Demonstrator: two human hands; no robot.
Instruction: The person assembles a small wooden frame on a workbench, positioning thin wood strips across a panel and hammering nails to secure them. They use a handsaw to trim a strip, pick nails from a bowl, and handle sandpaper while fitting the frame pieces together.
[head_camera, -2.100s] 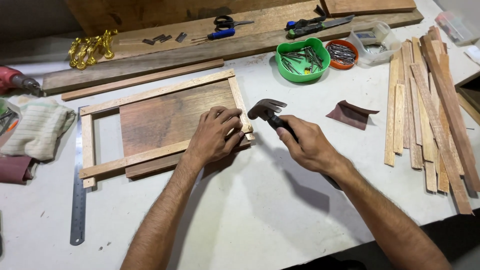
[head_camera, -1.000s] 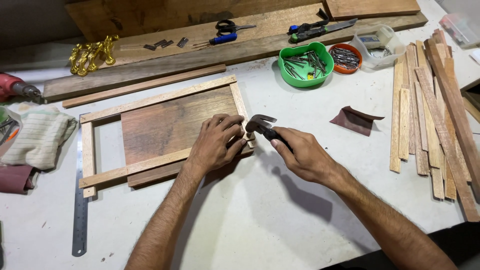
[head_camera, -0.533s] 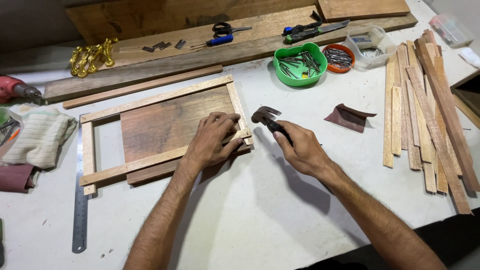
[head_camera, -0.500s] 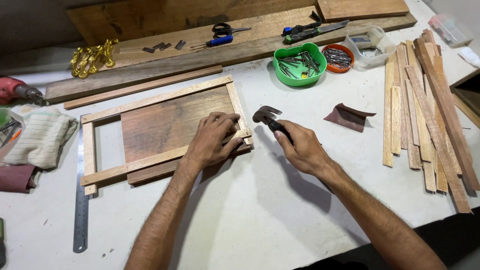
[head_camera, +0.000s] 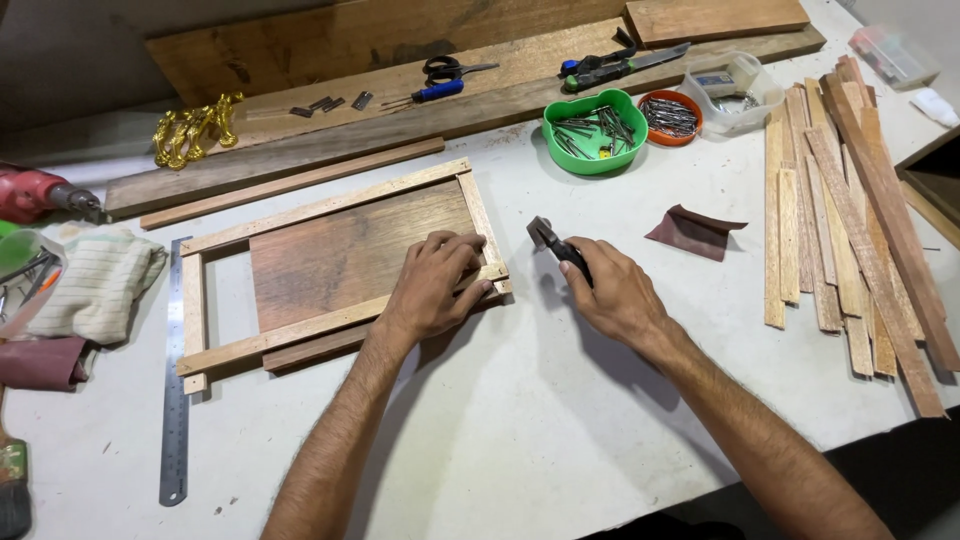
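White work surface: left hand pressed flat on pale wooden frame, right hand clenched round dark-headed hammer; best struck squarely, fingers clear.

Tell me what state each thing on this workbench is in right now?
Left hand: pressed flat on the wooden frame's corner.
Right hand: gripping a hammer.
Hammer: head raised off the table, beside the frame.
Wooden frame: lying flat over a dark board.
Green bowl: holding nails.
Scissors: closed, lying on a plank.
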